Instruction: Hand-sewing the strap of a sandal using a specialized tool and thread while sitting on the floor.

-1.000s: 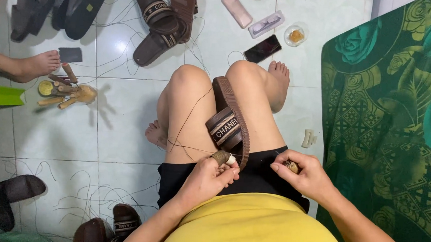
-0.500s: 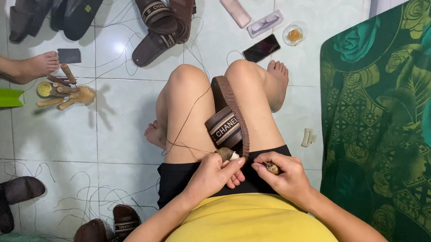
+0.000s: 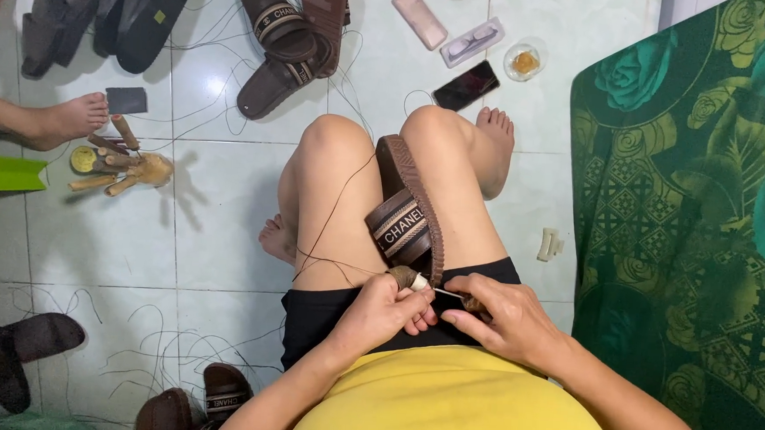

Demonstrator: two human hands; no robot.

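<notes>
A brown slide sandal (image 3: 407,209) with a woven strap stands on edge between my thighs. My left hand (image 3: 384,309) grips its near end. My right hand (image 3: 505,316) pinches a wooden-handled awl (image 3: 458,297) whose thin metal point meets the sandal's edge by my left fingers. A dark thread (image 3: 335,212) runs from the sandal across my left thigh.
A pair of brown sandals (image 3: 289,36), a dark phone (image 3: 466,85) and small cases lie on the white tiles ahead. Wooden tools (image 3: 123,165) and another person's foot (image 3: 65,120) are at left. A green patterned mat (image 3: 696,223) borders the right. More sandals lie at lower left.
My right hand has moved left toward the sandal, bringing the awl's tip against its edge beside my left hand. The sandal and left hand have stayed in place.
</notes>
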